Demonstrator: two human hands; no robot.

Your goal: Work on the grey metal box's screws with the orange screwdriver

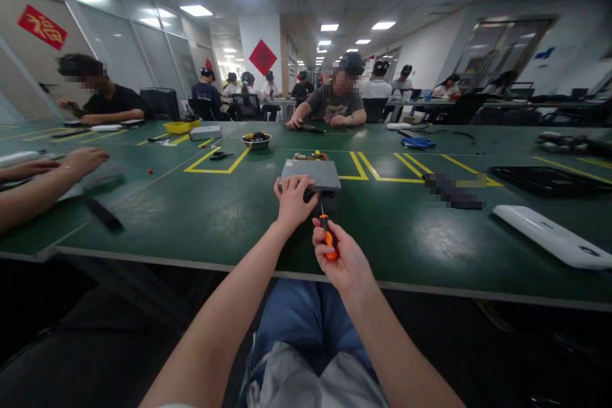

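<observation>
A grey metal box [315, 172] with a dark socket on its near face sits on the green table [229, 210], bundled wires showing behind it. My left hand [295, 199] grips the box's near left part, fingers over its top and front edge. In my right hand [339, 254] is an orange and black screwdriver [328, 239], the fingers wrapped round its handle. Its thin shaft points away from me at the near face of the box; whether the tip touches is too small to tell.
A metal bowl [257, 141] of small parts stands beyond the box, near black scissors [220, 155]. On the right lie a white casing [549, 236] and a black panel [549, 180]. At left, another person's arm [52, 185] rests near a dark strip [104, 215].
</observation>
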